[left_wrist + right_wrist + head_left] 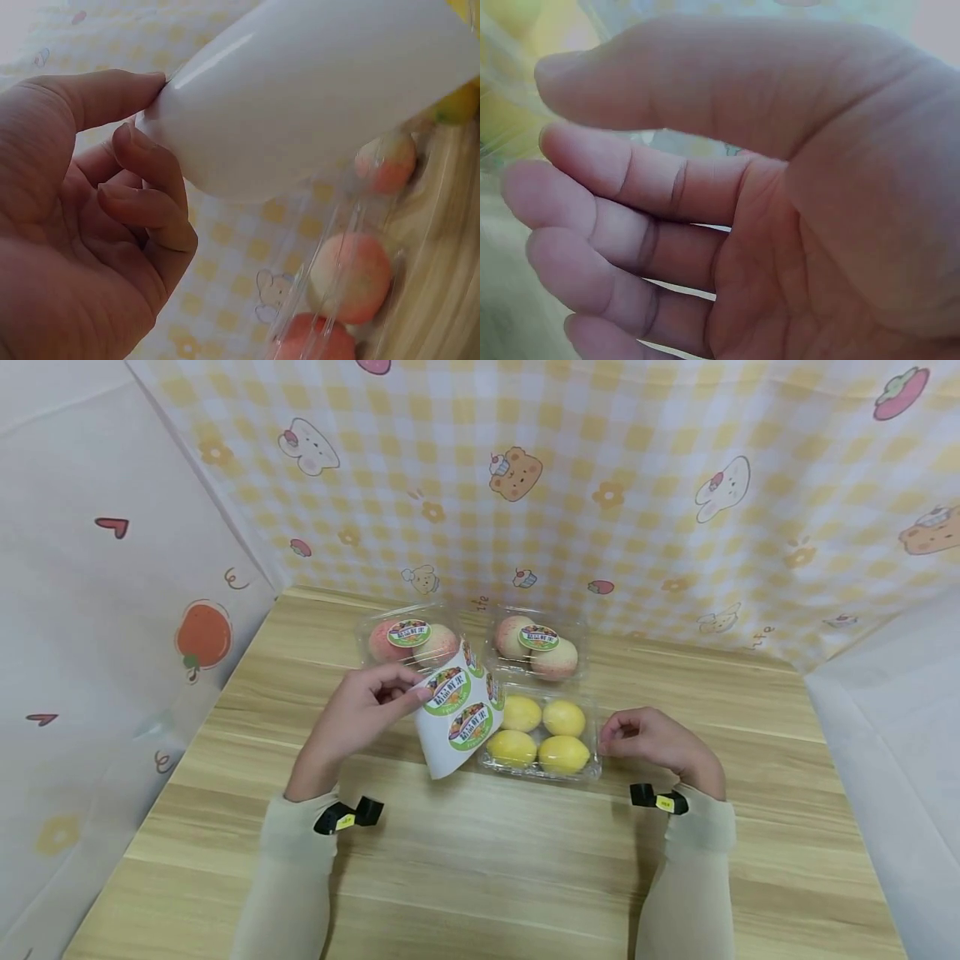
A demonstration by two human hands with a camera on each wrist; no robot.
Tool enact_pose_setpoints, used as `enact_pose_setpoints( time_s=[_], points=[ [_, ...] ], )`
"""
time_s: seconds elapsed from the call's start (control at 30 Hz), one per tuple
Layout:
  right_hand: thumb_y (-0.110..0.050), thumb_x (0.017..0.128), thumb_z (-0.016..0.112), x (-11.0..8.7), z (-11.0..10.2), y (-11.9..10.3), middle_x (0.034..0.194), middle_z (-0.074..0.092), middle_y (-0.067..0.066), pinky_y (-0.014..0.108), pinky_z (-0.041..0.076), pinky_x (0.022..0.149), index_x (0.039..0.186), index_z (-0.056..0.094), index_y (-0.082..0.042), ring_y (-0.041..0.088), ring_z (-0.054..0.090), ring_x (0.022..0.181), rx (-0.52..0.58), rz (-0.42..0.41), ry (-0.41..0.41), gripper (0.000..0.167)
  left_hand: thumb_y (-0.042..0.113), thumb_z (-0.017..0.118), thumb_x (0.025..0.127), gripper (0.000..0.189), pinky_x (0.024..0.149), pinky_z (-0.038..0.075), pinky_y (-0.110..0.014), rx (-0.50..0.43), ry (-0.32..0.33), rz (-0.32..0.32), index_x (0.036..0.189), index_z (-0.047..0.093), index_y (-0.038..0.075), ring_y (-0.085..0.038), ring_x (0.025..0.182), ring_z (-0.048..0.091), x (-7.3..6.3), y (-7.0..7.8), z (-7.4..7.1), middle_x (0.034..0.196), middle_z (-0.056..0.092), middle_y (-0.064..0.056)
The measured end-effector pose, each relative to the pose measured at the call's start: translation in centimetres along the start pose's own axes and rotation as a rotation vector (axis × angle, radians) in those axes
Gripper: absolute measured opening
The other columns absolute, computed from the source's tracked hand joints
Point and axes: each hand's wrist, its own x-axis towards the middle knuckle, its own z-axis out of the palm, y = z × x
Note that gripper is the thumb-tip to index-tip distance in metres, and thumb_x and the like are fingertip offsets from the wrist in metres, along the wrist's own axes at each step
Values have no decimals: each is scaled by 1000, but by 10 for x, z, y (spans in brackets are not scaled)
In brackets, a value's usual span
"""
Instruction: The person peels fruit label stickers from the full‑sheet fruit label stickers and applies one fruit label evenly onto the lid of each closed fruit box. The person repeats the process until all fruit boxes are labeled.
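My left hand (356, 714) pinches the edge of a sheet of stickers (433, 745) between thumb and fingertips. Oval fruit labels show on its front in the head view, and the white back of the curved sheet fills much of the left wrist view. Partly behind the sheet lies a clear plastic box (542, 772) of yellow lemons (564, 755); no label is visible on its lid. Just right of that box is my right hand (656, 743), its fingers loosely bent and nothing held. The right wrist view shows a gap between thumb and index finger.
Behind stand two clear boxes of peaches, the left box (411, 635) and the right box (538, 642), each with an oval label on top. All rest on a wooden table (480, 877), backed by a yellow checked cloth (555, 535).
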Motion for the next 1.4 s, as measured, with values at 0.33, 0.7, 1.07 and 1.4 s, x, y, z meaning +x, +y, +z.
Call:
enact_pose_setpoints(
  time_s=[0.33, 0.7, 1.07, 1.4],
  points=[
    [-7, 102, 75, -7, 4, -32, 94, 72, 0, 26, 52, 74, 110, 77, -4, 18, 63, 84, -192, -176, 245, 9, 1, 75, 102, 5, 63, 39, -24, -129, -81, 72, 105, 79, 1, -19, 71, 49, -3, 16, 22, 84, 63, -4],
    [4, 93, 83, -15, 35, -88, 82, 70, -8, 19, 52, 69, 105, 77, -6, 11, 62, 70, -201, -516, 504, 17, 2, 74, 102, 7, 63, 40, -25, -190, -149, 113, 105, 80, 2, -19, 72, 53, -7, 32, 41, 87, 69, -1],
    [6, 81, 90, -18, 72, -131, 89, 72, 0, 20, 47, 62, 111, 79, -5, 14, 57, 67, -166, -793, 636, 33, 9, 72, 104, 11, 70, 53, -26, -226, -149, 41, 110, 76, 2, -20, 83, 67, -8, 41, 63, 96, 74, -2],
    [0, 77, 98, -20, 83, -141, 93, 72, -2, 19, 43, 59, 117, 82, -8, 10, 53, 64, -228, -788, 669, 43, 4, 68, 105, 8, 78, 59, -31, -314, -209, 148, 111, 73, 2, -23, 93, 71, -10, 43, 71, 114, 77, -9]
  ],
)
